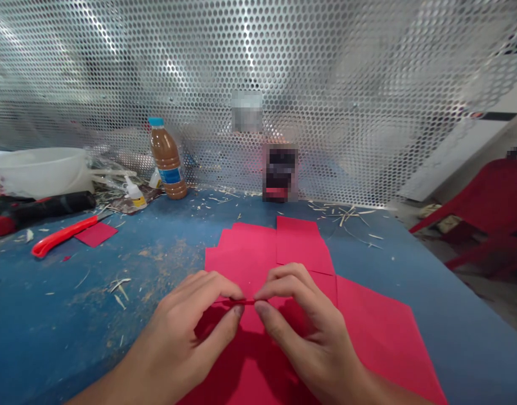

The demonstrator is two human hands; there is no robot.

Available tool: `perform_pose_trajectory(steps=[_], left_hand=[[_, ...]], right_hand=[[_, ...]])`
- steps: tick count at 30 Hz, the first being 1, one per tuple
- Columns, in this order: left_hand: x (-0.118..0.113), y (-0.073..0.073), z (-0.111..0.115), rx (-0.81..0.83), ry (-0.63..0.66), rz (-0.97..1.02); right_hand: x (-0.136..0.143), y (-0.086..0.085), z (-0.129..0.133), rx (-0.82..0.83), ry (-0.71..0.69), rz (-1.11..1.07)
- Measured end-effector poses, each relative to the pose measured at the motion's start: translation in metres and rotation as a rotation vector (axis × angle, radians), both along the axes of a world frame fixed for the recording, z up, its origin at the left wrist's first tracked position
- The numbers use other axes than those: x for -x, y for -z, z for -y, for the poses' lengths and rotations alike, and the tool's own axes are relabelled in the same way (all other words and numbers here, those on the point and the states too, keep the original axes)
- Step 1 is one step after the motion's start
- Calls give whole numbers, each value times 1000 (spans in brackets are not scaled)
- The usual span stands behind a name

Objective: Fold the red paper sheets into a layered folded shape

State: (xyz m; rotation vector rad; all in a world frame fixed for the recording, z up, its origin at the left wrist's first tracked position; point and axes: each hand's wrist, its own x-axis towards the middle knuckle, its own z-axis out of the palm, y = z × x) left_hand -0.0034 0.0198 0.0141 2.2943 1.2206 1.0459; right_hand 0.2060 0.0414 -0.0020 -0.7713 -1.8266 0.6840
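Observation:
Several red paper sheets (380, 320) lie overlapping on the blue table, at the centre and towards the lower right. Above them, my left hand (199, 326) pinches a thin red strip or folded edge (248, 302) between thumb and fingers. From the other side my right hand (309, 320) pinches the same red edge, its fingertips close to those of my left hand. Most of the held piece is hidden by the fingers, and whether it is separate from the sheets below cannot be told.
On the left are a red-handled knife (64, 235) on a small red paper piece (97, 234), a glue bottle (135, 193), a white bowl (43, 171) and a brown-filled bottle (167, 160). A perforated metal panel (199, 67) stands behind. A red chair (494, 197) is at right.

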Motion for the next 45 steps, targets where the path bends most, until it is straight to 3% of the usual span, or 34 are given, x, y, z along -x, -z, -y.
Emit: perform_pose_trajectory(steps=[7, 13, 21, 34, 40, 45], left_hand=[[-1, 1, 9, -19, 33, 88], [-8, 6, 15, 169, -5, 191], [-8, 9, 15, 314, 91, 164], [5, 8, -5, 159, 92, -24], [20, -1, -16, 51, -27, -194], [18, -8, -14, 17, 102, -224]], right_hand=[[-1, 0, 4, -93, -59, 58], [-4, 5, 5, -200, -132, 97], [-5, 11, 9, -299, -163, 124], [-4, 2, 7, -243, -62, 90], [-1, 1, 4, -139, 55, 24], [-1, 2, 2, -76, 43, -15]])
